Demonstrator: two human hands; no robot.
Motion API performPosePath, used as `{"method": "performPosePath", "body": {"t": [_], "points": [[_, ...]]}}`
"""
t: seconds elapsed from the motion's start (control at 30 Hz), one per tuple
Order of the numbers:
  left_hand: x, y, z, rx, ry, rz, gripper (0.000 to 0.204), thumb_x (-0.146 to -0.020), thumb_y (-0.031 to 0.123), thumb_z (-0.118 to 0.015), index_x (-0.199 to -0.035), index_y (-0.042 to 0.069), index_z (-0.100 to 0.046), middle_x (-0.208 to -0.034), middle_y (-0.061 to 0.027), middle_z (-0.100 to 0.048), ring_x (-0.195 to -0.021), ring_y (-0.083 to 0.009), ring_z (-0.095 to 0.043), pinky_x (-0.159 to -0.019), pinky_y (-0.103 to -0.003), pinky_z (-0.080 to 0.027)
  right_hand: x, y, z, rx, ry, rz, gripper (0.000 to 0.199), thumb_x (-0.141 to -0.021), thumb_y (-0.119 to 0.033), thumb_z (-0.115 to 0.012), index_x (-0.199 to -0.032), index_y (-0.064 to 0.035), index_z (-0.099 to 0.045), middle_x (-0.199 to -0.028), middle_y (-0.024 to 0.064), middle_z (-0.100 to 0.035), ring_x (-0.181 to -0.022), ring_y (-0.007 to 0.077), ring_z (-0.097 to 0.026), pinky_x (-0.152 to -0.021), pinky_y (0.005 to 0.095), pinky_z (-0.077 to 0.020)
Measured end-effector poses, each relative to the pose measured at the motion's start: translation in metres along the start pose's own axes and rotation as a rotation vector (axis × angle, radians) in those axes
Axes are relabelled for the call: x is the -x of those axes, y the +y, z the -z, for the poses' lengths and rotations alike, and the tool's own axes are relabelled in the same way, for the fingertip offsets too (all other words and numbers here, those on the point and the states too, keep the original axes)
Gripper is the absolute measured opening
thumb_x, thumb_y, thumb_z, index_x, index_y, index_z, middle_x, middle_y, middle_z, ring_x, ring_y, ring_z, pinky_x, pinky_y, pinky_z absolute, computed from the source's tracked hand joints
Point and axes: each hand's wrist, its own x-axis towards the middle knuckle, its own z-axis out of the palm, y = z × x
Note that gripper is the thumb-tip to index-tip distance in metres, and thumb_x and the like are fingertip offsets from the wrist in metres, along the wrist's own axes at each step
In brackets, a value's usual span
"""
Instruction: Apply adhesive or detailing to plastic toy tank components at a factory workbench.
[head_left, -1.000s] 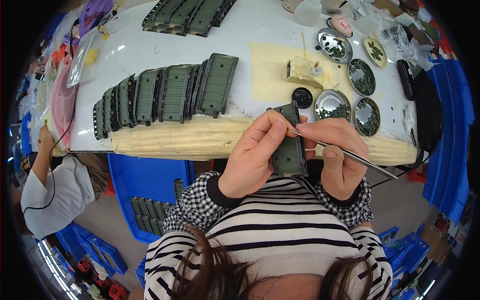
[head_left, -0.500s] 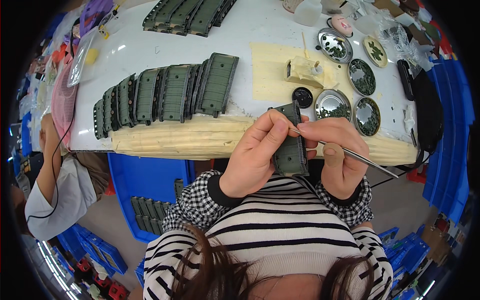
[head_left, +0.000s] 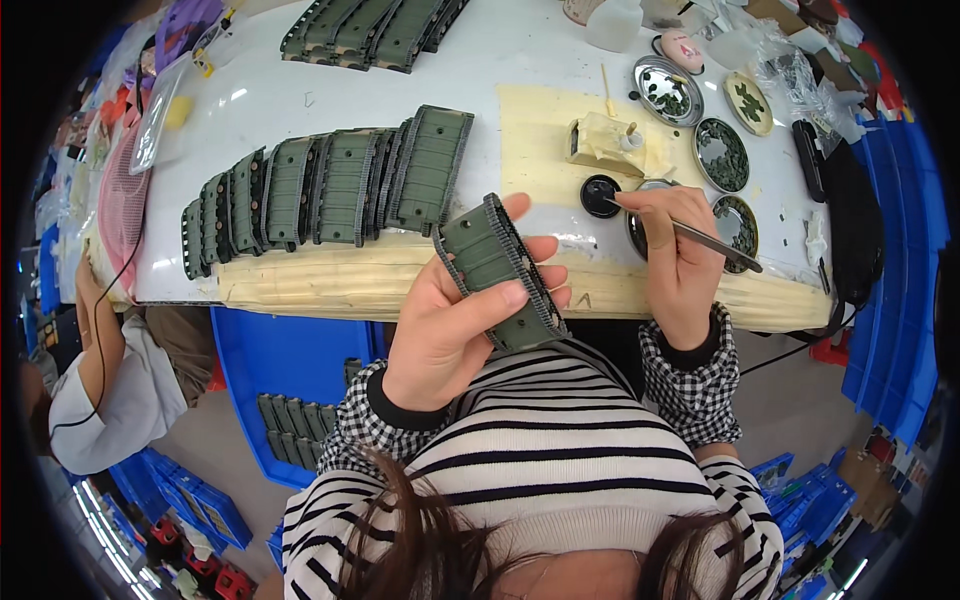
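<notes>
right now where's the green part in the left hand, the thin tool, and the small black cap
green ridged part [head_left: 497,268], head view, flat middle face
thin tool [head_left: 718,244], head view, mid shaft
small black cap [head_left: 599,194], head view, top

**White workbench: surface contents**

White table [head_left: 520,50] with tape-wrapped front edge. A row of green ribbed panels [head_left: 330,190] leans overlapped at left-centre; a second batch [head_left: 370,25] lies at the far edge. A yellowish mat [head_left: 540,140] carries a small taped block [head_left: 605,145] and a black round cap [head_left: 600,193]. Four round metal dishes [head_left: 722,155] (contents green) sit right.
</notes>
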Motion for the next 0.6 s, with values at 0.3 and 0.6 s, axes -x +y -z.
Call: {"method": "performPosePath", "body": {"t": [0.3, 0.6], "points": [[-0.001, -0.007, 0.000, 0.091, 0.068, -0.006, 0.041, -0.093, 0.007, -0.052, -0.132, 0.009, -0.040, -0.120, -0.0191, -0.058, -0.107, -0.0304, -0.061, -0.091, -0.044, -0.053, -0.001, 0.003, -0.006, 0.068, -0.006, 0.017, 0.012, -0.089, -0.015, -0.063, -0.091, -0.0058, -0.070, -0.085, 0.0050, -0.067, -0.082, 0.0241, -0.052, -0.076, 0.0336, -0.0428], [-0.003, -0.004, -0.003, 0.049, 0.116, -0.059, 0.042, -0.093, 0.008, -0.051, -0.133, 0.009, -0.039, -0.120, -0.0192, -0.058, -0.104, -0.0225, -0.063, -0.087, -0.039, -0.056, -0.001, -0.013, 0.009, -0.066, 0.020, 0.047, 0.016, -0.092, -0.008, -0.056, -0.092, -0.0020, -0.070, -0.085, 0.0063, -0.067, -0.081, 0.0239, -0.053, -0.078, 0.0335, -0.0430]]}}
